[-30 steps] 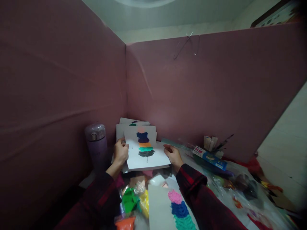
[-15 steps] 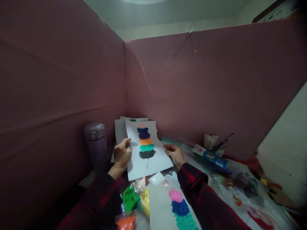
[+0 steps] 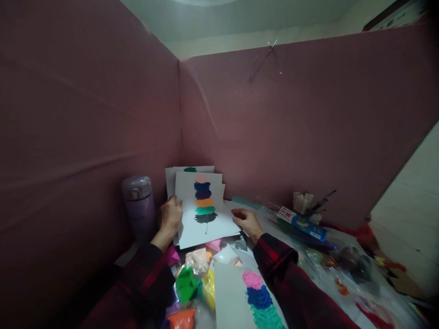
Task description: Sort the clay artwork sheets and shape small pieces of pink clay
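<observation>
While both hands gripped it, the sheet (image 3: 206, 214) with stacked colour patches sat between them, leaning on more sheets (image 3: 178, 176). The left hand (image 3: 171, 217) was closed on its left edge, and the right hand (image 3: 247, 223) pinched its right edge. A flask (image 3: 139, 208) stood just left of the left hand, clay bags (image 3: 188, 285) lay nearer than both hands.
</observation>
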{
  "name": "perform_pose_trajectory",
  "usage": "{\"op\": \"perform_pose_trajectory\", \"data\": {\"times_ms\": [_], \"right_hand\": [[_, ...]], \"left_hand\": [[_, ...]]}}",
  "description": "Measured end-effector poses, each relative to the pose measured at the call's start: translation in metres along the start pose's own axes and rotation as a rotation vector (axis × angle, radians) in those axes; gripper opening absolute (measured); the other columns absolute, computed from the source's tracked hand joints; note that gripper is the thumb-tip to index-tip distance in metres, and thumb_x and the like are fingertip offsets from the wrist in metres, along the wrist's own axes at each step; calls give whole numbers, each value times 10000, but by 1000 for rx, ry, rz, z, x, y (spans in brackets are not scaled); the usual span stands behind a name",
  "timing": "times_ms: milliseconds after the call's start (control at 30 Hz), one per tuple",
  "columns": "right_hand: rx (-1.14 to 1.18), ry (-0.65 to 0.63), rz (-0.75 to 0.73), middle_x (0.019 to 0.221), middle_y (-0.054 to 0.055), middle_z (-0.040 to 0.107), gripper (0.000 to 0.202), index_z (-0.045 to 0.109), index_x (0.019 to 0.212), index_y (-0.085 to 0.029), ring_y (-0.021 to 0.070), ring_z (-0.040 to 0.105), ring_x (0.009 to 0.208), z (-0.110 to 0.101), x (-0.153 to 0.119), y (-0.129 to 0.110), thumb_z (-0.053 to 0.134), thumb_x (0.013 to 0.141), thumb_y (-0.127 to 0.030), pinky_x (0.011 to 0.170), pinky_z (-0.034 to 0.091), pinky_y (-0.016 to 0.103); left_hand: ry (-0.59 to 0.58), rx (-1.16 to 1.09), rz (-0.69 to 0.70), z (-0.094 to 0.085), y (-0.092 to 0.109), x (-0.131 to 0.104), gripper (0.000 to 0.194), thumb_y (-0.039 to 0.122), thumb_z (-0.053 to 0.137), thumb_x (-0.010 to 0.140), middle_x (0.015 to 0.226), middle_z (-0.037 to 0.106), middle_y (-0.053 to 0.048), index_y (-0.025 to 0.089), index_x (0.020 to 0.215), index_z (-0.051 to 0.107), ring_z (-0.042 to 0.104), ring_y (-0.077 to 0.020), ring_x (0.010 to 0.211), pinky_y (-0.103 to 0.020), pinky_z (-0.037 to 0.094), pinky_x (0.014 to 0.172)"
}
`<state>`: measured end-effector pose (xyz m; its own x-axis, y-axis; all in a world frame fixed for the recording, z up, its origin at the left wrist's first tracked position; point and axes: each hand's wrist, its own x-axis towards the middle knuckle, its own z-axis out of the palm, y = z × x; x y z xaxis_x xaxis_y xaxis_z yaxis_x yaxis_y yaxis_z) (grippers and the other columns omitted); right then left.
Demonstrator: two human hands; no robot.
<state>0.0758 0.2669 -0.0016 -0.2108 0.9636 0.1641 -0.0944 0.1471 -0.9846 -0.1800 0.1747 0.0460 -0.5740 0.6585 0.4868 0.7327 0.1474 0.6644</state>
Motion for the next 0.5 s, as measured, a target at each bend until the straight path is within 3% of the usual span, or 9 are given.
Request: {"op": "perform_pose_trajectory", "data": {"times_ms": [133,333,500], "right_hand": [[11,-15,-2,742,28,696,321,685,766,-172,176,627,723,1,0,1,660,453,-103,683,484,293],[28,-40,-8,679,9,667,389,655,828,-167,165,612,650,2,-1,-1,631,446,-97,593,473,267],[1,-58,-65,843,38,699,424,678,942,-171,166,620,748,2,-2,-4,665,519,-169,663,487,274]], "left_hand": [[7,19,71,0,1,-7,327,120,538,745,922,699,-145,139,1062,615,660,-261,866,-330,484,741],[69,-2,259,-3,11,-22,477,49,417,771,1159,625,-90,192,1216,516,601,-202,1047,-272,453,875],[187,46,235,-4,11,-8,409,90,392,821,1110,602,-126,158,1208,506,585,-235,1043,-318,448,895]]}}
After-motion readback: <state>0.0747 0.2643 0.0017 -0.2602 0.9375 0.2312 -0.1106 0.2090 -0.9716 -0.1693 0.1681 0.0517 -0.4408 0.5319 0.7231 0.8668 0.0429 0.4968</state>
